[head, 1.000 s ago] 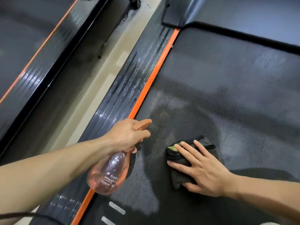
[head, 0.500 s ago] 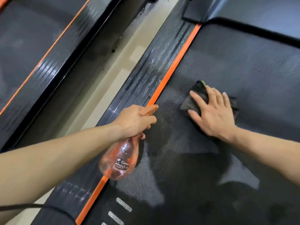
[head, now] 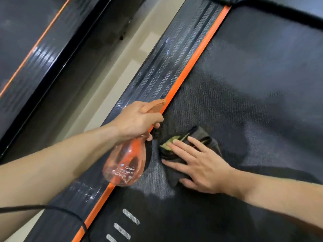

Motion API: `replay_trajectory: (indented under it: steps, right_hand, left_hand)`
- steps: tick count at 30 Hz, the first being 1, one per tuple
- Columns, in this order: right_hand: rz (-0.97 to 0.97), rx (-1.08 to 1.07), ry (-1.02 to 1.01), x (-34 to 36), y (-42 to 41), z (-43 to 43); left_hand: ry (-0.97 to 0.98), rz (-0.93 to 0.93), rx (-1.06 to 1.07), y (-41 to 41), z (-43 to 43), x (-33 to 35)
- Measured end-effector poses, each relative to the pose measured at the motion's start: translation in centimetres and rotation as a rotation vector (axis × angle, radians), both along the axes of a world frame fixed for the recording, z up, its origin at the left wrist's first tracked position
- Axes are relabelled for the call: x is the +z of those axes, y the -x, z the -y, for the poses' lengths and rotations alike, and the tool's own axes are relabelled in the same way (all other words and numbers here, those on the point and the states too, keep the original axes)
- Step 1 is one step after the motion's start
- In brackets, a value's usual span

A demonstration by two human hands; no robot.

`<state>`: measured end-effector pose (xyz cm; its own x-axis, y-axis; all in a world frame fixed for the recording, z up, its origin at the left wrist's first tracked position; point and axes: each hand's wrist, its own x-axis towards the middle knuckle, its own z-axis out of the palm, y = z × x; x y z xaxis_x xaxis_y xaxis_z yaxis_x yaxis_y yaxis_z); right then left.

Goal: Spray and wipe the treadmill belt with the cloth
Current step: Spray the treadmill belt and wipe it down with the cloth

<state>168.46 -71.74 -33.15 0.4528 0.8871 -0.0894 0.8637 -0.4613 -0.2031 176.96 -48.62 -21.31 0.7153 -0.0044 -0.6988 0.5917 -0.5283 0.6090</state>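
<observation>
Dark grey cloth (head: 201,135), folded, with a yellow-green edge showing, lies on the treadmill belt (head: 253,84) near its left side. Soft, light and limp, so likely best pinned flat under the palm. Right hand (head: 199,165) presses it with straight, spread fingers. Left hand (head: 136,119) grips the peach spray bottle (head: 125,165) at the neck, just beside the cloth. Orange strip (head: 192,58) and ribbed side rail (head: 157,67) bound the left. Wide belt lies open to the right.

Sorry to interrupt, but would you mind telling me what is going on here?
A person is cleaning a treadmill belt. The left hand grips an orange spray bottle near the belt's left edge; the right hand presses a dark cloth flat on the belt beside it. Parts of the belt look wet.
</observation>
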Motion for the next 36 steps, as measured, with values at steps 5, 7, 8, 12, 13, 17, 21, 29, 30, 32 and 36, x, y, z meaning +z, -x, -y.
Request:
replay_trajectory:
  steps: [5,7,8,12,13,17,21,29,30,32,36]
  right_hand:
    - [0.115,-0.493,0.027,-0.5,-11.9,2.7]
    - [0.12,-0.698,0.033,0.0,-15.3,3.8]
    - [0.125,-0.746,0.038,0.1,-15.6,3.7]
    - [0.131,-0.599,0.05,0.2,-8.5,0.9]
    - [0.11,-0.475,0.03,0.1,-5.2,0.3]
    - [0.01,-0.021,-0.011,-0.2,3.8,0.5]
    - [0.045,-0.033,-0.016,-0.4,0.0,2.0]
    - [0.106,-0.717,0.099,1.2,-9.2,6.5]
    - [0.127,-0.732,0.098,1.2,-8.7,6.8]
    - [0.158,-0.746,0.095,1.1,-7.5,7.5]
    - [0.168,-0.747,0.1,1.1,-5.6,8.4]
  left_hand:
    - [-0.032,-0.012,-0.026,0.1,0.1,-0.1]
    - [-0.045,-0.009,-0.037,0.2,0.0,-0.1]
    - [-0.052,-0.011,-0.041,0.3,-0.1,-0.1]
    - [-0.069,-0.023,-0.052,0.5,0.1,-0.1]
    - [-0.072,-0.024,-0.056,0.7,0.3,0.0]
    - [-0.074,-0.046,-0.094,1.6,0.5,0.1]
    - [-0.065,-0.073,-0.083,3.4,0.1,-0.2]
    - [0.02,-0.135,-0.104,7.5,-0.6,-0.7]
    - [0.015,-0.144,-0.122,8.0,-0.7,-0.8]
    - [0.01,-0.161,-0.145,8.8,-0.8,-0.7]
    - [0.024,-0.162,-0.236,9.7,-0.7,-0.2]
